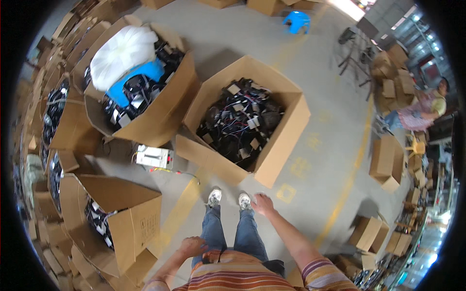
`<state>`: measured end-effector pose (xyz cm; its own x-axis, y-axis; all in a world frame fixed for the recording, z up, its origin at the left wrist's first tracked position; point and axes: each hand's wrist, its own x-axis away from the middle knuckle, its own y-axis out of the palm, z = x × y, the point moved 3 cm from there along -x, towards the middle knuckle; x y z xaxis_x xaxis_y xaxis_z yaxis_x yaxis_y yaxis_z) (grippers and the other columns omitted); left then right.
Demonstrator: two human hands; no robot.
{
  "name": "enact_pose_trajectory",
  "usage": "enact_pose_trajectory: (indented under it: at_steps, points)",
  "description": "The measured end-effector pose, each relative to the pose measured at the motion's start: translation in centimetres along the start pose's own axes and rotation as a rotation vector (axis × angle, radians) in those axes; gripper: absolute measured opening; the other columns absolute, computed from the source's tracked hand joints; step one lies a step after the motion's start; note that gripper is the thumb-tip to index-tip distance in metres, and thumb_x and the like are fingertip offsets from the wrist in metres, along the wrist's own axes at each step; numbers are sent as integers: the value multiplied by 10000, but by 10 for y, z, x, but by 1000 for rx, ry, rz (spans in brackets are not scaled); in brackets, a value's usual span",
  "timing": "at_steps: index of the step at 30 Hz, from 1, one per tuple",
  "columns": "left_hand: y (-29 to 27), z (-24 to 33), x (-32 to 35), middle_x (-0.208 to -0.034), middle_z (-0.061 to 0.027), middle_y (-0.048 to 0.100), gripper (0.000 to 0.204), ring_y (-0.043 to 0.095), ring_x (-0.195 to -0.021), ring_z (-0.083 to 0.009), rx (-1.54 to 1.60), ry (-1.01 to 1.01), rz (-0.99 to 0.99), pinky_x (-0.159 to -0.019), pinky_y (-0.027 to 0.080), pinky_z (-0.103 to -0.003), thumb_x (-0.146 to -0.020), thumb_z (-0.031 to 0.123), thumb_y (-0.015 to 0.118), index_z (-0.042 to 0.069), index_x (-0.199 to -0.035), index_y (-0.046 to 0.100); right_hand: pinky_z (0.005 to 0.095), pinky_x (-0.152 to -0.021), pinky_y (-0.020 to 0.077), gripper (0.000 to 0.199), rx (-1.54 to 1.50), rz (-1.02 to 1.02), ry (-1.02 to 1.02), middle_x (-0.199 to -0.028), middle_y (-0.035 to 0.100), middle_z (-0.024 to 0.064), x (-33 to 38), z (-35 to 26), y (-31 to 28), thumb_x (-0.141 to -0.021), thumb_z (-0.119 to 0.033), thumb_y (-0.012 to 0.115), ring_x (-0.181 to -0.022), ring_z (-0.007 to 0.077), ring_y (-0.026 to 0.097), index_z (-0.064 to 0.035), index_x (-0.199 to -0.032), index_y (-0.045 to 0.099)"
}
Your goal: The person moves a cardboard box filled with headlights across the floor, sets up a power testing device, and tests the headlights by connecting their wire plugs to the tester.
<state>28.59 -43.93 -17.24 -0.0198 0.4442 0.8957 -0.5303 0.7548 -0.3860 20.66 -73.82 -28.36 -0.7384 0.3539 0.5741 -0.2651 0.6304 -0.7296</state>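
1. Head view: our right hand point(262, 204) hangs loose, empty; we cannot tell our left hand's grip point(192, 246).
2. Ahead, the box point(285, 143) stands open-topped, presumably for access, its walls containing parts point(242, 116).

blue stool point(297, 21) on grey floor point(325, 160), yellow painted line point(357, 167), person point(427, 107) in pink apron point(416, 118), yellow stool point(416, 145) nearby

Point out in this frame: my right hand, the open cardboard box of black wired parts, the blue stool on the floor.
right hand point(263, 204): head view, back of the hand
open cardboard box point(285, 139): head view, right-hand side panel
blue stool point(298, 18): head view, seat
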Motion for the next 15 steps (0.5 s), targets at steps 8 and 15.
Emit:
enact_pose_trajectory:
  at_steps: [8, 15]
  points:
    - [115, 71, -3, -785, -106, 587, 227, 570, -732, -231, 1092, -404, 430, -637, 446, -302, -740, 275, 522, 81, -835, 591, 395, -832, 343, 483, 322, 58, -239, -975, 515, 130, -142, 19, 9, -657, -337, 576, -957, 256, 460, -16, -999, 456]
    - [170, 81, -22, -773, -118, 579, 195, 568, -702, -236, 1226, -410, 444, -602, 448, -292, -750, 229, 530, 63, -833, 591, 380, -678, 430, 298, 358, -51, -83, -725, 595, 111, -181, 39, 46, -715, -344, 518, -729, 266, 571, -59, -750, 598]
